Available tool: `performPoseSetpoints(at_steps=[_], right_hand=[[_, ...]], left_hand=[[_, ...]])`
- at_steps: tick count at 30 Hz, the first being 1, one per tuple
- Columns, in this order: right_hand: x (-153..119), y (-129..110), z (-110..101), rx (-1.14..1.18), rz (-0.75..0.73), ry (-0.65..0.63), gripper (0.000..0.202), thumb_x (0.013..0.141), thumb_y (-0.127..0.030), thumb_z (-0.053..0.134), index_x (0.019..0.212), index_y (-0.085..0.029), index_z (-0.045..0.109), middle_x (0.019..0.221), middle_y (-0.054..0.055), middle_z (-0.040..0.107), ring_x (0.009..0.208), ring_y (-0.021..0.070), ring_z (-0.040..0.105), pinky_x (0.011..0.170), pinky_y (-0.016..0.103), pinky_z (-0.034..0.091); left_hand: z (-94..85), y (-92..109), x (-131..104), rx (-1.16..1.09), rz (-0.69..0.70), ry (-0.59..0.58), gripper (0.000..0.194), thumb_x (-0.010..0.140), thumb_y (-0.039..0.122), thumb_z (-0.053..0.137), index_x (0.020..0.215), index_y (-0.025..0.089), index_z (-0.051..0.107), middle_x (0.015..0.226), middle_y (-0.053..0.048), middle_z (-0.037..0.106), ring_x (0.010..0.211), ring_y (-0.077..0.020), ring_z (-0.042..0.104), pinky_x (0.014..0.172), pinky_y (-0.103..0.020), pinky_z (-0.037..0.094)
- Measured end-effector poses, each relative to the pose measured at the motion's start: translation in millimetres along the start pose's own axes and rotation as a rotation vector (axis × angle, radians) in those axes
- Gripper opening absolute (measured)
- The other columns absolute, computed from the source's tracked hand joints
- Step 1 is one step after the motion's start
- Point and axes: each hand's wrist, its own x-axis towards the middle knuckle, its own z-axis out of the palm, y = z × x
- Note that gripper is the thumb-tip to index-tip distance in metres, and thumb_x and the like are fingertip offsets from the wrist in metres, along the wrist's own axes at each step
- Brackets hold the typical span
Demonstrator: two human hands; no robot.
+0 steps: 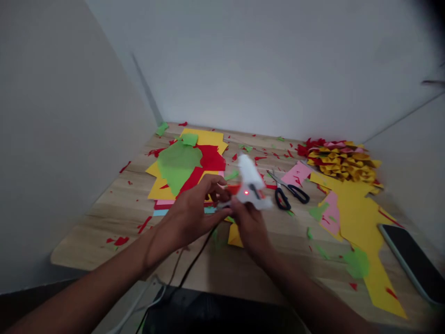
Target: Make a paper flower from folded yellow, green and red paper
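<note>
Above the middle of the table, my right hand (252,227) is closed around a white glue gun (259,202) with a glowing red light and an orange part. Its upper end is blurred by motion. My left hand (198,208) is at the left end of the glue gun, thumb and fingers curled towards each other; what lies between them is partly hidden. A black cable (194,260) runs down from beneath the hands. Under them lies a small yellow paper piece (235,235). To the right, scissors (287,188) with dark handles rest partly spread.
Yellow, red and green paper sheets (179,164) are stacked at the left. A ruffled yellow, red and pink paper piece (342,162) stands back right, near cut yellow paper (358,213). A phone (413,260) lies at the right edge. Paper scraps (121,241) litter the table.
</note>
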Motion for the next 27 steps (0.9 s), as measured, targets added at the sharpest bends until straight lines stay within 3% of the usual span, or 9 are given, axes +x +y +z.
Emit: performPoseSetpoints(at_steps=[3,7,10,13,17,21,27], right_hand=[[-16,-4,-53,0.115,-0.075,0.095,0.021,0.086,-0.036,0.062,0.101,-0.023,0.067,0.082,0.001,0.070,0.078,0.0190,0.065,0.075,0.033,0.051],[-36,-6,-90,0.172,-0.046,0.160,0.023,0.084,-0.032,0.062,0.106,-0.023,0.063,0.064,-0.003,0.060,0.065,0.0164,0.058,0.063,0.029,0.046],[-41,-7,-99,0.029,0.043,0.229,0.020,0.084,-0.036,0.063,0.096,-0.020,0.064,0.055,-0.006,0.051,0.053,0.0135,0.050,0.053,0.026,0.040],[-35,-12,-104,-0.316,0.097,0.266,0.025,0.085,-0.043,0.065,0.090,-0.018,0.064,0.050,-0.006,0.050,0.046,0.0118,0.045,0.048,0.025,0.034],[-23,-17,-107,-0.630,0.209,0.198,0.036,0.088,-0.051,0.061,0.093,-0.016,0.066,0.050,-0.005,0.052,0.047,0.0132,0.048,0.048,0.026,0.036],[-18,-15,-107,-0.659,0.258,0.109,0.041,0.088,-0.056,0.061,0.094,-0.016,0.064,0.055,-0.005,0.050,0.048,0.0125,0.047,0.047,0.026,0.037],[-15,-13,-114,-0.648,0.332,0.064,0.045,0.089,-0.061,0.057,0.092,-0.016,0.062,0.061,-0.003,0.054,0.049,0.0124,0.048,0.047,0.026,0.038]], left_hand=[[26.5,-18,19,-0.016,0.063,-0.076,0.013,0.096,0.034,0.057,0.096,0.021,0.057,0.092,-0.001,0.067,0.083,-0.0155,0.063,0.075,-0.029,0.049],[63.7,-50,24,0.239,0.128,-0.330,0.025,0.091,0.039,0.064,0.106,0.019,0.062,0.104,-0.007,0.069,0.096,-0.0245,0.062,0.083,-0.039,0.048],[81.0,-60,17,0.381,0.132,-0.345,0.035,0.089,0.045,0.066,0.109,0.017,0.064,0.112,-0.010,0.068,0.106,-0.0314,0.058,0.089,-0.047,0.045],[85.9,-62,12,0.398,0.149,-0.331,0.032,0.088,0.045,0.066,0.104,0.017,0.065,0.112,-0.010,0.067,0.106,-0.0314,0.055,0.089,-0.047,0.043],[86.5,-65,10,0.328,0.132,-0.301,0.030,0.087,0.043,0.068,0.105,0.019,0.065,0.113,-0.009,0.067,0.104,-0.0291,0.055,0.087,-0.045,0.041],[87.3,-64,9,0.326,0.109,-0.285,0.034,0.087,0.042,0.068,0.110,0.018,0.064,0.116,-0.010,0.066,0.106,-0.0297,0.054,0.088,-0.045,0.040],[85.1,-62,8,0.275,0.122,-0.299,0.021,0.089,0.038,0.067,0.102,0.023,0.071,0.113,-0.007,0.067,0.103,-0.0286,0.054,0.085,-0.044,0.039]])
